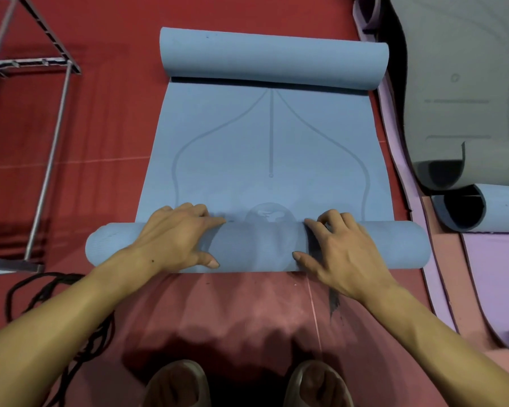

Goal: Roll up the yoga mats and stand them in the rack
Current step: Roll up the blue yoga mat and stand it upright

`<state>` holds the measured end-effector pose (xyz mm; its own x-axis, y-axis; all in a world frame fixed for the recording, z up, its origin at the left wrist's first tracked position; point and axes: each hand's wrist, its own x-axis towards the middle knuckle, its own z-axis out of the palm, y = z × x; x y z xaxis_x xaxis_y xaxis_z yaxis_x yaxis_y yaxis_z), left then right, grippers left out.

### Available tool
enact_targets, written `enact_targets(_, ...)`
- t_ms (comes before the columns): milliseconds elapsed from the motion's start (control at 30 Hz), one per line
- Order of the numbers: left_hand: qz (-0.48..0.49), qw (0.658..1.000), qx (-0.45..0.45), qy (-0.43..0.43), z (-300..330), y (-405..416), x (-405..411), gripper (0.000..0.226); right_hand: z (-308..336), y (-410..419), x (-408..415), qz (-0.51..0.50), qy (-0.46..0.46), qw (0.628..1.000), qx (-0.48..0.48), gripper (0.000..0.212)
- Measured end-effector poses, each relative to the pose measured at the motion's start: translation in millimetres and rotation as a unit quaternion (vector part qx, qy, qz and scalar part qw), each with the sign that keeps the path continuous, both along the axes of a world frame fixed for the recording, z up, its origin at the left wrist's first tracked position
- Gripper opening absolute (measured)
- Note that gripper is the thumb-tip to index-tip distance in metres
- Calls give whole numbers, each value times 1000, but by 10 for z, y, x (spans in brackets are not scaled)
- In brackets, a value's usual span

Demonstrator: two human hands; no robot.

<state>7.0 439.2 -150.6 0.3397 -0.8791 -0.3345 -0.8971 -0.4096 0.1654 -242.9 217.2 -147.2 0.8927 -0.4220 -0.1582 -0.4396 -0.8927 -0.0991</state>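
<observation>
On the red floor lies the blue yoga mat, its near end rolled, far end curled. Far left stands the metal rack. Left hand and right hand press the roll with spread fingers, likely to keep it tight.

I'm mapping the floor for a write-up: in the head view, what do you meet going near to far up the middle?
Shoes → bare red floor → near roll under both hands → flat blue mat → far curled end.

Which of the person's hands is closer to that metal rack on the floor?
Left. The left hand presses the blue mat's roll on the metal rack side; the right hand lies farther.
</observation>
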Motion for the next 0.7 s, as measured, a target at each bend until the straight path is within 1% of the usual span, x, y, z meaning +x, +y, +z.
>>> enact_targets(67, 27, 1000, -3, 13, 50, -4, 20, 80, -2, 3, 21, -1, 5, 1000, -2, 76)
enact_targets(133, 35, 999, -11, 11, 98, -27, 27, 71, -3, -2, 59, -7, 8, 1000, 3, 72)
enact_targets(233, 4, 999, -22, -29, 125, -69, 12, 73, -9, -37, 92, -13, 18, 1000, 16, 76)
enact_targets(300, 7, 998, -30, -45, 138, -74, 15, 73, -29, -40, 105, -8, 26, 1000, 14, 83)
enact_targets(400, 41, 996, -49, -63, 195, -73, 39, 60, -101, -6, 157, -1, 38, 999, -3, 94)
enact_targets(467, 66, 994, -61, -66, 214, -79, 30, 53, -144, -8, 170, -8, 20, 1000, 1, 95)
enact_targets(567, 59, 993, -75, -70, 125, -74, -43, 47, -137, -48, 172, -13, 17, 1000, 4, 95)
enact_targets(633, 58, 990, -86, -99, 70, -63, -137, 42, -112, -84, 214, -19, 31, 999, 2, 96)
enact_targets(700, 71, 981, -128, -130, 55, -41, -268, 33, -74, -131, 287, -26, 32, 999, 19, 95)
